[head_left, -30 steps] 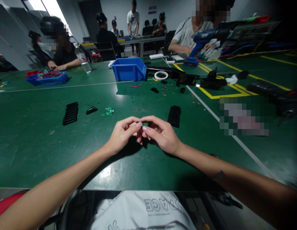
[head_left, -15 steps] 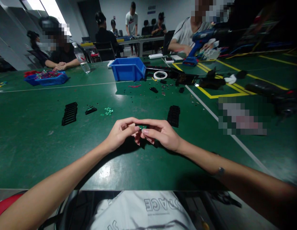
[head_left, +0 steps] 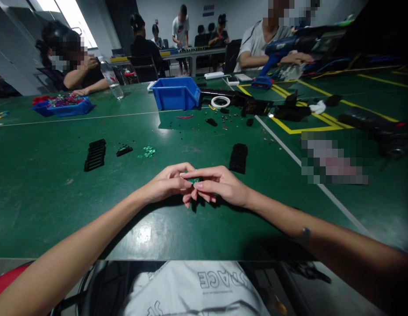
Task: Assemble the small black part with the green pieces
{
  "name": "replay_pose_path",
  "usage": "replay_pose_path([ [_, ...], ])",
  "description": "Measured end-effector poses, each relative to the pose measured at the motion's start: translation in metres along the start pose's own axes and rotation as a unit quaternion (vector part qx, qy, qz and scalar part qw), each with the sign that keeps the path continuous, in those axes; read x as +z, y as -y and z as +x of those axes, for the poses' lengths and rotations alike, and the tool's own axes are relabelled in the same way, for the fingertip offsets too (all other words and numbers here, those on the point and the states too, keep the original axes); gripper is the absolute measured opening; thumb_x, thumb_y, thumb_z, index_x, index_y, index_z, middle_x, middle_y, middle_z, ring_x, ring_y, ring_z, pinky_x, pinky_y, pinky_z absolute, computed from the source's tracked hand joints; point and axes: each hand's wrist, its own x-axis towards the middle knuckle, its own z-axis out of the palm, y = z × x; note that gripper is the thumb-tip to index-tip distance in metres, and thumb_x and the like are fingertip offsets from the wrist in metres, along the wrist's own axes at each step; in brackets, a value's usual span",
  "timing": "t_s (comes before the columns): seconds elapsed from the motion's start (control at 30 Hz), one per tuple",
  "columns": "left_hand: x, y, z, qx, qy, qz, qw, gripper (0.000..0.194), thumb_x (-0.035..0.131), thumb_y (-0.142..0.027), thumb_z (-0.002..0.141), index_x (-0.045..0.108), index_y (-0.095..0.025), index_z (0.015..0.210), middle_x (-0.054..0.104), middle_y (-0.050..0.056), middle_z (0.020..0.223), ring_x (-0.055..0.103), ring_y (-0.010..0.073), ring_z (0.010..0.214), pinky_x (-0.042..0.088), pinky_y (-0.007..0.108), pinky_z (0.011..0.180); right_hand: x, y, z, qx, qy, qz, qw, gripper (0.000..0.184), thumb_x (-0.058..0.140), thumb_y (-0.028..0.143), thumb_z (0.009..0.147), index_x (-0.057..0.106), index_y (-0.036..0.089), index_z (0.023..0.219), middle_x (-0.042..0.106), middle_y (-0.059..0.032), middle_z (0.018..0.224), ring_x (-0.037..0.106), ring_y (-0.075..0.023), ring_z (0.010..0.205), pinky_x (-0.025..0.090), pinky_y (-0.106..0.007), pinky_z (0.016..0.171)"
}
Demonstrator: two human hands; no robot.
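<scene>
Shift since half a second ago: both hands sit slightly nearer the table's near edge; far-left co-worker has one hand raised off the tabletop; far-right co-worker's hand has moved right, past the drill.
Near edge: white printed cloth (head_left: 191,292), its lettering upside down, below the green tabletop (head_left: 59,193).
Left hand (head_left: 167,183): thumb and fingers drawn in narrow, pinching the left end of the circuit board.
Right hand (head_left: 225,186): thumb and forefinger closed on the right end of the same piece; lower fingertips of the two hands close together beneath.
Circuit board (head_left: 193,180): small, green, mostly covered by fingers, between the hands, above the table; underside hidden.
Right, just beyond the hands: black slotted block (head_left: 238,158).
Left, same depth: black ribbed rack (head_left: 95,155); then black holder (head_left: 124,151) with tiny bits about it; then loose green boards (head_left: 149,152).
Farther, middle: blue bin (head_left: 173,97); white ring (head_left: 220,106) to its right, small black parts nearer.
Far left: blue tray (head_left: 77,109) heaped with wires, plastic bottle (head_left: 112,79) beside it, co-worker (head_left: 80,80) behind.
Far right: cordless drill (head_left: 270,59) standing upright, co-worker (head_left: 253,48) behind it.
</scene>
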Motion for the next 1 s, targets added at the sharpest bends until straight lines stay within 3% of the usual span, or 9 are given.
replay_pose_path([
  [0.5, -0.003, 0.000, 0.002, 0.001, -0.009, -0.026, 1.000, 0.019, 0.063, -0.022, 0.087, 0.059, -0.010, 0.101, 0.071, 0.010, 0.078, 0.063, 0.0145, 0.058, 0.058, 0.031, 0.058, 0.001, 0.000, 0.001, -0.017, -0.012, -0.001, 1.000, 0.039, 0.065, 0.026, 0.093, 0.070, 0.012, 0.129, 0.073, -0.0055, 0.080, 0.059, -0.0085, 0.054, 0.046, -0.017, 0.044],
  [0.77, 0.006, 0.001, 0.005, 0.036, -0.111, 0.037, 0.992, 0.026, 0.066, -0.037, 0.094, 0.059, -0.012, 0.091, 0.070, 0.005, 0.071, 0.062, 0.0120, 0.053, 0.057, 0.027, 0.055, 0.001, -0.004, 0.001, -0.015, -0.048, -0.026, 0.998, 0.043, 0.062, 0.028, 0.094, 0.064, 0.010, 0.133, 0.067, -0.0016, 0.068, 0.053, -0.0082, 0.048, 0.043, -0.019, 0.044],
  [1.0, 0.016, 0.001, 0.008, 0.071, -0.191, 0.137, 0.969, 0.036, 0.064, -0.048, 0.094, 0.060, -0.013, 0.085, 0.066, 0.001, 0.066, 0.060, 0.0099, 0.050, 0.054, 0.022, 0.053, 0.005, -0.001, 0.001, -0.030, -0.093, -0.052, 0.994, 0.034, 0.061, 0.030, 0.094, 0.070, 0.010, 0.121, 0.061, 0.0011, 0.064, 0.050, -0.0081, 0.049, 0.042, -0.020, 0.045],
])
